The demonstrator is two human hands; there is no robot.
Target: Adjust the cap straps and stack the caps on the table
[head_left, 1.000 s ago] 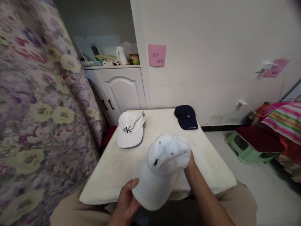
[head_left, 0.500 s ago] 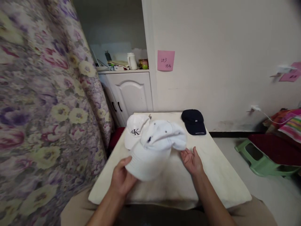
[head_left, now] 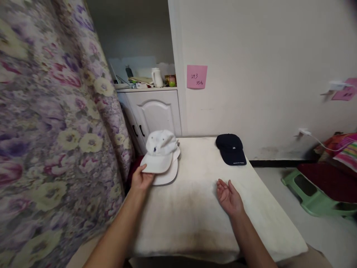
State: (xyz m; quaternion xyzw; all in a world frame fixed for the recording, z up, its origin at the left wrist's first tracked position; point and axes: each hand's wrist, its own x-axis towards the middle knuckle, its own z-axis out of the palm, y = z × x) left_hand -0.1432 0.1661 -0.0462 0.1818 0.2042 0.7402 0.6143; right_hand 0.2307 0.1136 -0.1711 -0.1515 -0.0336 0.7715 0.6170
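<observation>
Near the far left corner of the table (head_left: 192,219), a white baseball cap (head_left: 161,147) mostly hid a second white cap (head_left: 172,175); whether they touched was unclear. The upper brim and long axis pointed toward the table's near edge, slightly leftward. The left hand (head_left: 141,179) pinched that brim, fingers hidden underneath; the right hand (head_left: 229,197), empty, loosely curled, was over the table's right half.
</observation>
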